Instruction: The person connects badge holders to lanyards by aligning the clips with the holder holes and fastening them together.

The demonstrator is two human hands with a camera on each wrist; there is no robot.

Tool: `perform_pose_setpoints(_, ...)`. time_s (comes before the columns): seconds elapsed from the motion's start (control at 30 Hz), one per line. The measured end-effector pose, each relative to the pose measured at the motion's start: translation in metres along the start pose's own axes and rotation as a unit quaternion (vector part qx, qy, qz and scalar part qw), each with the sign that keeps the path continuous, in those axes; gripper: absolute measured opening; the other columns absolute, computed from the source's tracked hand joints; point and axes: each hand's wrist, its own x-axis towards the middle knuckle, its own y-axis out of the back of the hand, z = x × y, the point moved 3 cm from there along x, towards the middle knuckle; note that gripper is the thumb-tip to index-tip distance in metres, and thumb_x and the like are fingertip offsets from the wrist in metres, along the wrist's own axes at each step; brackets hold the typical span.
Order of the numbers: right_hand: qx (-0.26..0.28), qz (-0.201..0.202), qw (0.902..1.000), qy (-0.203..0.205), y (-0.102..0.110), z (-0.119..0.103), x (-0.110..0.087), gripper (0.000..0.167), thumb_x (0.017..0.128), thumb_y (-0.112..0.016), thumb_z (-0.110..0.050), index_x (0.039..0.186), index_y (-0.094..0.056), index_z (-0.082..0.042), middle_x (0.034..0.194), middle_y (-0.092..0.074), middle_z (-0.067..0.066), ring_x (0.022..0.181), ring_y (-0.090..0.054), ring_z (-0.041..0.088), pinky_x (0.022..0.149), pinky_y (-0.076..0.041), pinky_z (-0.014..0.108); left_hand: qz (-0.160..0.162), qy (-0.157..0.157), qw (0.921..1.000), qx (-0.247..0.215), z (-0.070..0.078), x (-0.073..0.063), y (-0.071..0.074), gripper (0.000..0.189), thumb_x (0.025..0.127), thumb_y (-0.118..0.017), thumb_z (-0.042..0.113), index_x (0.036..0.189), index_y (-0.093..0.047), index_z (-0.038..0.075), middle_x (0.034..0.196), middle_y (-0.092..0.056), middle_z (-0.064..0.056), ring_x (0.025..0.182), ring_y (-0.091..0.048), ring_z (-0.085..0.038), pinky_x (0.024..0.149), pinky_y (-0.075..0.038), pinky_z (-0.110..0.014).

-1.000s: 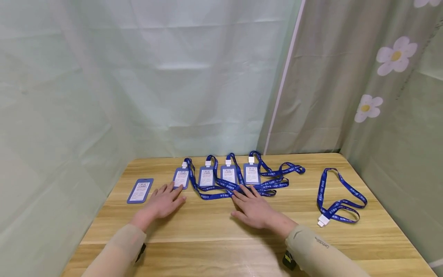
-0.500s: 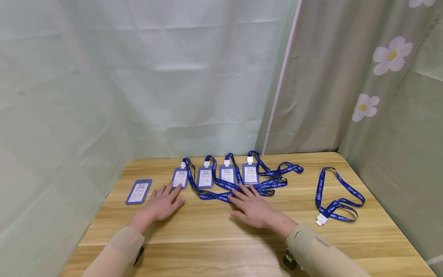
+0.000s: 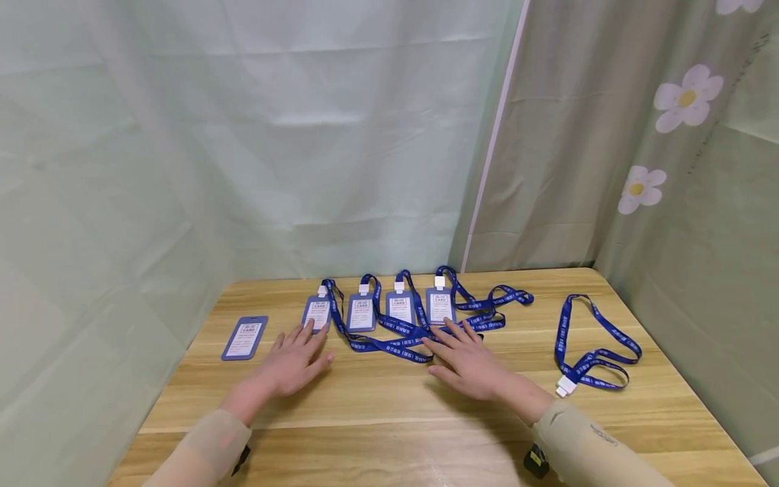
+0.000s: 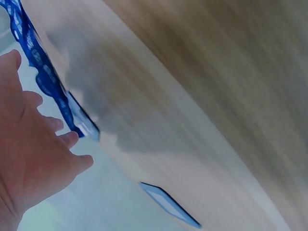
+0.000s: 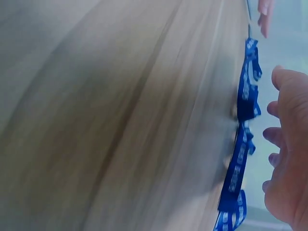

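Note:
Several blue badge holders with white cards lie in a row, each clipped to a blue lanyard: the leftmost badge holder (image 3: 317,314), two middle ones (image 3: 362,313) and the right one (image 3: 441,306). Their printed lanyard straps (image 3: 389,346) trail rightward and overlap. My left hand (image 3: 294,362) is held palm down, fingers straight, just in front of the leftmost badge holder. With fingers spread, my right hand (image 3: 468,365) hovers by the straps near the right badge holder. Both wrist views show a gap between the hands and the table. Neither hand holds anything.
A badge holder without a lanyard (image 3: 245,338) lies alone at the left. On the right lies a separate looped lanyard (image 3: 593,352) with a white clip (image 3: 566,386). Curtains (image 3: 365,149) stand behind the wooden table (image 3: 389,433) and at its sides.
My right hand has shifted right and lifted off the straps, uncovering more of them. The left hand has risen slightly with its fingers still straight. Badge holders and lanyards look largely unmoved.

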Motion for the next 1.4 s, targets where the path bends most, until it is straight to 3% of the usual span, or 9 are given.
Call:
perform_pose_setpoints(0.27,0.021,0.022,0.9991,-0.029,0.014,0.025,-0.036,0.057,0.106,-0.054,-0.043,0.155,-0.047,-0.014,0.162,-0.037,0.014,0.154,-0.014,0.040,0.120,-0.007,0.066,-0.002,-0.052,0.9986,0.012,0.033,-0.004,-0.002,0.072,0.106,-0.042,0.057,0.164,-0.026,0.016,0.168,-0.016,-0.020,0.152,-0.017,-0.044,0.120,-0.010,-0.066)
perform_pose_setpoints(0.5,0.022,0.025,0.9962,-0.080,0.026,0.061,-0.074,0.060,0.106,-0.051,-0.048,0.155,-0.046,-0.014,0.161,-0.038,0.014,0.153,-0.015,0.043,0.121,-0.007,0.065,-0.022,-0.115,0.9923,0.039,0.077,-0.002,-0.007,0.072,0.105,-0.042,0.059,0.164,-0.024,0.022,0.170,-0.012,-0.012,0.155,-0.013,-0.038,0.121,-0.007,-0.063)
perform_pose_setpoints(0.9,0.022,0.038,0.9879,-0.149,0.055,0.118,-0.137,0.057,0.105,-0.057,-0.042,0.151,-0.052,-0.009,0.156,-0.043,0.022,0.149,-0.021,0.050,0.122,-0.006,0.061,-0.066,-0.252,0.9633,0.065,0.180,0.010,-0.018,0.073,0.105,-0.033,0.064,0.166,-0.015,0.028,0.171,0.000,-0.006,0.156,-0.003,-0.031,0.123,-0.004,-0.058)
perform_pose_setpoints(1.17,-0.016,0.075,0.9872,-0.139,0.063,0.138,-0.170,0.049,0.100,-0.067,-0.037,0.143,-0.062,-0.013,0.149,-0.050,0.025,0.145,-0.030,0.051,0.112,-0.022,0.072,-0.073,-0.302,0.9449,0.104,0.242,0.019,-0.032,0.074,0.102,-0.024,0.071,0.165,-0.013,0.034,0.172,-0.009,-0.007,0.156,-0.010,-0.030,0.123,-0.009,-0.056)
perform_pose_setpoints(1.4,-0.060,0.128,0.9879,-0.063,0.062,0.138,-0.187,0.040,0.085,-0.083,-0.020,0.124,-0.076,-0.024,0.143,-0.059,0.018,0.146,-0.035,0.037,0.116,-0.028,0.062,-0.092,-0.311,0.9383,0.121,0.282,0.027,-0.044,0.073,0.099,-0.020,0.075,0.164,-0.008,0.042,0.172,-0.008,0.001,0.157,-0.008,-0.024,0.124,-0.011,-0.052)
